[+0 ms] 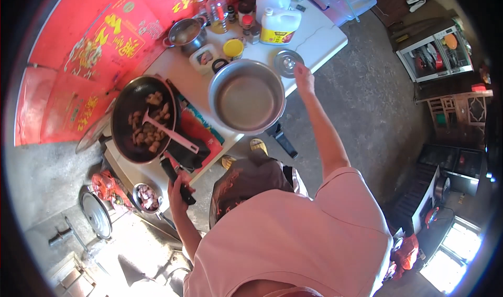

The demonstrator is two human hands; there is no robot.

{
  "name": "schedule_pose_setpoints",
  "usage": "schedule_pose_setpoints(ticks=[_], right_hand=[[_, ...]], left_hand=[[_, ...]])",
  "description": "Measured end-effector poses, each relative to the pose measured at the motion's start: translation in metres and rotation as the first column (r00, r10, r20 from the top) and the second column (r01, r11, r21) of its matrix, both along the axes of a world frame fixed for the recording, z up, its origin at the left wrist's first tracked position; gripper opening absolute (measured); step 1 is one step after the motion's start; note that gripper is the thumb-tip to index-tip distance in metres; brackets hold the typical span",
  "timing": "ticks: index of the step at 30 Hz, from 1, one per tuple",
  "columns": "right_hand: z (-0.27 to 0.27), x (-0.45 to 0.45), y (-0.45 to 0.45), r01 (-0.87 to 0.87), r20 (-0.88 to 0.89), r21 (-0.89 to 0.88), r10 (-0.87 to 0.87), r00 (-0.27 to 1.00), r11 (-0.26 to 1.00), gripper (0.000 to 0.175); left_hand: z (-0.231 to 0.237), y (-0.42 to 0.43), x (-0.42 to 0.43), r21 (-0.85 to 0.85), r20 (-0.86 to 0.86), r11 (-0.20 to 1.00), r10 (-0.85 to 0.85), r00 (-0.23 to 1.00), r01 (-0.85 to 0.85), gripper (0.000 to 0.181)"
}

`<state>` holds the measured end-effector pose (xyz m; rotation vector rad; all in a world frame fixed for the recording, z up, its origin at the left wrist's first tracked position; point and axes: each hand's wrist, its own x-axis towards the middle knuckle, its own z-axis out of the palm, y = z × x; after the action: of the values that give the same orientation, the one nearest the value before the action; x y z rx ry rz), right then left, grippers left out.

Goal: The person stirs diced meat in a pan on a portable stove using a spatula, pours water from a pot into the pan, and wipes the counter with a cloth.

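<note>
My left hand (180,185) is wrapped around the black handle (173,171) of a dark frying pan (125,100). Browned chunks of meat (151,135) lie in the pan, and a pink spatula (171,132) rests across them and over the rim. At the table's right edge, my right hand (304,78) is at the rim of a small round shiny dish or lid (282,64); whether the fingers grip it is hidden. Between my hands stands a wide metal pot (247,96) with black handles, nothing visible inside.
Behind the pot are a lidded steel pot (187,33), a tub of meat (204,59), a yellow-lidded jar (233,48), a white jug (279,25) and several bottles (217,12). Red cardboard (98,41) lines the wall. A pan of raw meat (147,197) sits lower left.
</note>
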<state>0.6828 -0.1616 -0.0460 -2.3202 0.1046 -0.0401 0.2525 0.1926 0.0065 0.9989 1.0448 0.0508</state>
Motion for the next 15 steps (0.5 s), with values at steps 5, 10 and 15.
schedule_pose_setpoints(ticks=[5, 10, 15], right_hand=[[-0.137, 0.072, -0.081, 0.059, -0.181, -0.285, -0.115, 0.977, 0.957, 0.053], [-0.150, 0.085, -0.067, 0.182, -0.216, -0.157, -0.213, 0.953, 0.971, 0.037], [-0.216, 0.120, -0.100, 0.165, -0.142, 0.018, -0.161, 0.977, 0.986, 0.029]], left_hand=[[0.031, -0.024, 0.015, 0.092, -0.024, 0.994, 0.063, 0.998, -0.061, 0.024], [0.043, -0.036, 0.010, 0.166, -0.112, 0.977, 0.153, 0.982, -0.133, 0.025], [0.058, -0.036, 0.035, 0.290, -0.192, 0.956, 0.102, 0.976, -0.043, 0.029]])
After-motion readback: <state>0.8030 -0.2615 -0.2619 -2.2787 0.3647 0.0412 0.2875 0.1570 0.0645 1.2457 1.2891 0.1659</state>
